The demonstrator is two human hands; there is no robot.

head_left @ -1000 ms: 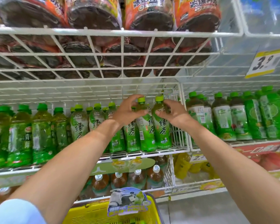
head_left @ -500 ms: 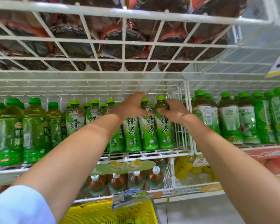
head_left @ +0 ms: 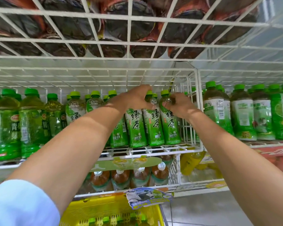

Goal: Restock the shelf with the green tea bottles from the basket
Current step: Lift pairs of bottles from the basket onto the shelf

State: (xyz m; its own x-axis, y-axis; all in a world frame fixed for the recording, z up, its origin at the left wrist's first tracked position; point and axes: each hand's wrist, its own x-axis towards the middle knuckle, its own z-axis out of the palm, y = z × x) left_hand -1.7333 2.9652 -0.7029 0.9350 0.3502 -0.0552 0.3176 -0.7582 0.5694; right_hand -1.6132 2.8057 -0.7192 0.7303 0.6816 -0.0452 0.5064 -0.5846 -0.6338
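Both hands have barely shifted since a moment ago, staying up at the bottle necks. On the head camera, the left hand (head_left: 137, 98) curls round the shoulder of a green tea bottle (head_left: 152, 126). The right hand (head_left: 181, 106) pinches the neck of the end bottle (head_left: 170, 126) just beside it. Both bottles stand upright at the front of the wire shelf (head_left: 170, 148). Below the forearms sits the yellow basket (head_left: 104, 209).

Shop (stocked wire shelves (head_left: 153, 148))
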